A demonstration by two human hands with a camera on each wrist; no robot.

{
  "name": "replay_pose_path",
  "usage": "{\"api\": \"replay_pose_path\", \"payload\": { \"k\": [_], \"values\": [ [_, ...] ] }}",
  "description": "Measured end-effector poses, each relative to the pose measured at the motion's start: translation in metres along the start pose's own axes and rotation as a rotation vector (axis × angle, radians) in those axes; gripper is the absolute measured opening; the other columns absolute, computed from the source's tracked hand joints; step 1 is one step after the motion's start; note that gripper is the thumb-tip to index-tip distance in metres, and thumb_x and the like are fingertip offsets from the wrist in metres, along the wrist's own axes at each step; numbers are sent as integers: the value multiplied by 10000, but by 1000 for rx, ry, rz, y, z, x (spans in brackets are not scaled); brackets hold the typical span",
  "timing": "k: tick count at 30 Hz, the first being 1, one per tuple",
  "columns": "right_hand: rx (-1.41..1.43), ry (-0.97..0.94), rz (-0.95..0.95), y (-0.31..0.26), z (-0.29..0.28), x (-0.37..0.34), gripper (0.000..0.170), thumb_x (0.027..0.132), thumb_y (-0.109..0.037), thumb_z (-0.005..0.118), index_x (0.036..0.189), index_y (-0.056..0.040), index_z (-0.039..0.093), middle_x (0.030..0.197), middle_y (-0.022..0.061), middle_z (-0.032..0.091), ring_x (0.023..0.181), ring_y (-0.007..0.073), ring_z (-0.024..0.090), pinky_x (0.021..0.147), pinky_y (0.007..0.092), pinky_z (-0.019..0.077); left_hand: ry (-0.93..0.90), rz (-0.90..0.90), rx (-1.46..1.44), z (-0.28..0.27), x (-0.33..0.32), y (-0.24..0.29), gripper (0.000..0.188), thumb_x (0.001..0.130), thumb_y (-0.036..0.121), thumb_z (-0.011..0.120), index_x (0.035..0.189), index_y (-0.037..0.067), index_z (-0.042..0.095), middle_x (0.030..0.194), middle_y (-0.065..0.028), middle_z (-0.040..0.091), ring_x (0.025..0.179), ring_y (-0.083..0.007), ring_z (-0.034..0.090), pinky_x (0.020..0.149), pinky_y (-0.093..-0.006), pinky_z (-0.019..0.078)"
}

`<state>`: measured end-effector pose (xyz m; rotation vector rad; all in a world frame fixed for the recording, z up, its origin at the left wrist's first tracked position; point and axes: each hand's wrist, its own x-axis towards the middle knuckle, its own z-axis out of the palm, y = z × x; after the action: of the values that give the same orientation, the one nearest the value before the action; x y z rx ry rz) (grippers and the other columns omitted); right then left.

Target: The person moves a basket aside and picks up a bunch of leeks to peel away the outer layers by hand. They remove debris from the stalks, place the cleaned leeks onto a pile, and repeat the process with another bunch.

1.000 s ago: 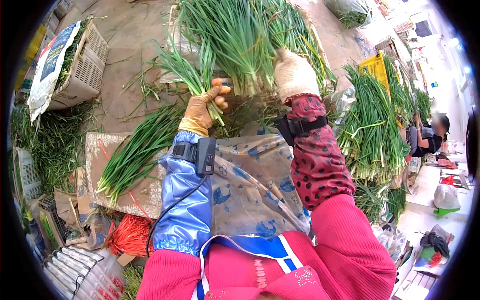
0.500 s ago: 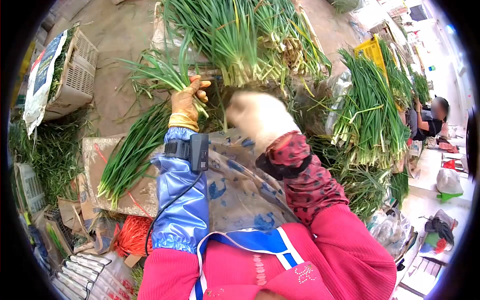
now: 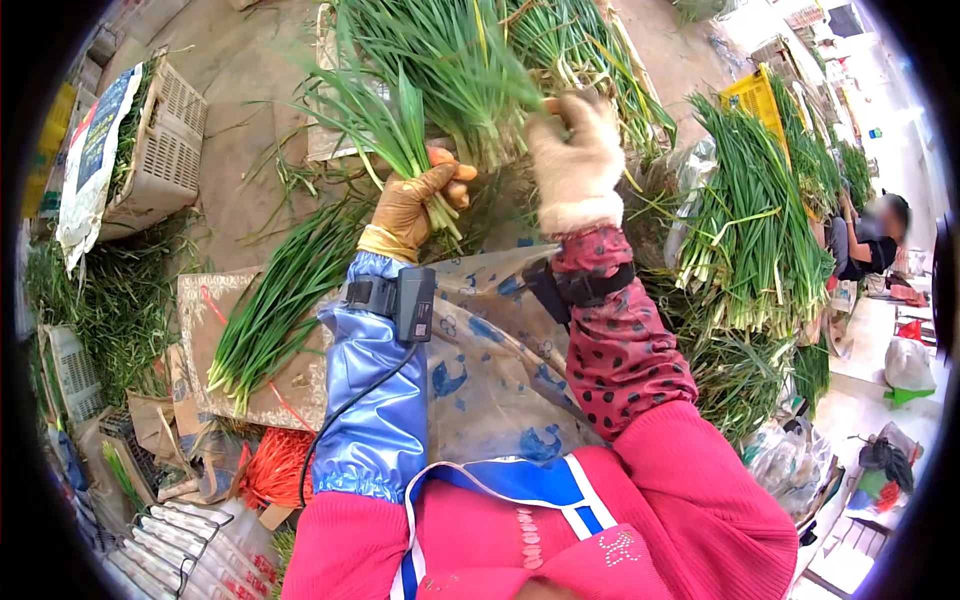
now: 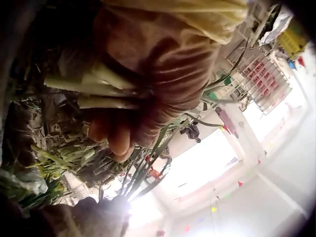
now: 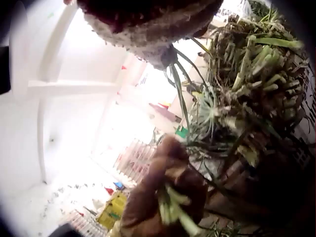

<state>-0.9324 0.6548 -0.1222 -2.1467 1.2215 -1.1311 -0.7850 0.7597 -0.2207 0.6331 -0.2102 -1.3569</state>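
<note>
Stalks [image 3: 405, 135] stay in left hand [image 3: 410, 205]; right hand [image 3: 578, 160] advanced.

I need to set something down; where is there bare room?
Floor between the perforated crate and the leafy pile, barring stray leaves; also the patterned board, right of its green bundle. Crowded: just beyond the left hand and right hand.

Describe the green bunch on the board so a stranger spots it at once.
Left of the shiny blue sleeve lies a brown board with a patterned border. Across it slants the scallion-like bunch, pale ends toward the lower left. Unlike the gripped bunch in the left hand, nobody holds it.
</note>
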Motion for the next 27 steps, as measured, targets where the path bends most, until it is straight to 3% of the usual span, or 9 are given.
{"api": "replay_pose_path", "payload": {
  "k": [3, 5, 9, 13, 18, 20, 23, 25, 27],
  "values": [
    [-55, -257, -12, -11, 18, -29, 208, 819, -223, 682, 979, -95, 645, 946, 127, 647, 904, 322, 633, 795, 390, 515, -69, -4, -54, -10, 8, -9, 121, 876, 67, 661, 977, 37, 600, 931, -127, 668, 808, -198, 660, 706, -330, 580],
    [-177, -339, -62, -16, 27, -43, 238, 832, -262, 657, 1017, -117, 618, 951, 111, 635, 894, 334, 625, 764, 421, 511, 176, 48, -94, -5, 6, -12, 129, 853, 36, 683, 952, 3, 607, 864, -94, 659, 747, -187, 645, 691, -294, 562],
    [-256, -513, -163, -15, 34, -51, 237, 829, -246, 635, 1033, -134, 591, 984, 102, 611, 878, 328, 627, 724, 440, 510, 180, 65, -16, -5, 2, -10, 110, 836, 27, 704, 915, 19, 628, 820, -53, 649, 700, -166, 622, 606, -275, 512],
    [-249, -534, -151, -16, 33, -58, 255, 816, -252, 642, 1030, -125, 586, 958, 109, 616, 865, 338, 628, 722, 442, 511, 431, 1, -8, -9, 6, -5, 162, 779, -57, 708, 897, 11, 621, 808, -50, 636, 656, -189, 608, 588, -303, 518],
    [-80, -486, -62, -12, 28, -83, 272, 789, -204, 675, 1024, -104, 582, 925, 132, 619, 858, 352, 624, 748, 427, 512, 488, 1, -162, -28, 15, -6, 353, 662, -176, 727, 927, 7, 582, 836, -42, 573, 664, -208, 601, 625, -377, 569],
    [60, -422, 33, -15, 23, -90, 228, 778, -151, 685, 976, -85, 591, 913, 151, 619, 868, 360, 620, 756, 410, 509, 544, 59, -182, -35, 19, -8, 246, 751, -101, 703, 974, -72, 602, 883, -109, 631, 733, -230, 638, 694, -361, 581],
    [86, -634, 63, -22, -8, -88, 198, 782, -144, 673, 956, -82, 605, 914, 156, 621, 888, 364, 619, 743, 410, 507, 680, 151, -136, -35, 18, 2, 221, 795, -52, 703, 992, -106, 620, 918, -113, 660, 778, -217, 647, 732, -319, 574],
    [43, -722, -132, -4, -16, -103, 174, 776, -147, 650, 931, -71, 633, 927, 164, 631, 883, 345, 629, 767, 412, 521, 544, 193, -133, -48, 19, 3, 195, 810, -22, 704, 976, -92, 632, 933, -114, 661, 796, -215, 646, 737, -310, 575],
    [-365, -1151, -253, 12, -26, -104, 190, 774, -172, 643, 927, -62, 664, 955, 163, 638, 904, 334, 632, 801, 417, 520, 504, 189, -190, -53, 22, 1, 183, 819, -10, 699, 974, -83, 634, 939, -117, 665, 811, -221, 650, 741, -314, 579]
  ]
}}
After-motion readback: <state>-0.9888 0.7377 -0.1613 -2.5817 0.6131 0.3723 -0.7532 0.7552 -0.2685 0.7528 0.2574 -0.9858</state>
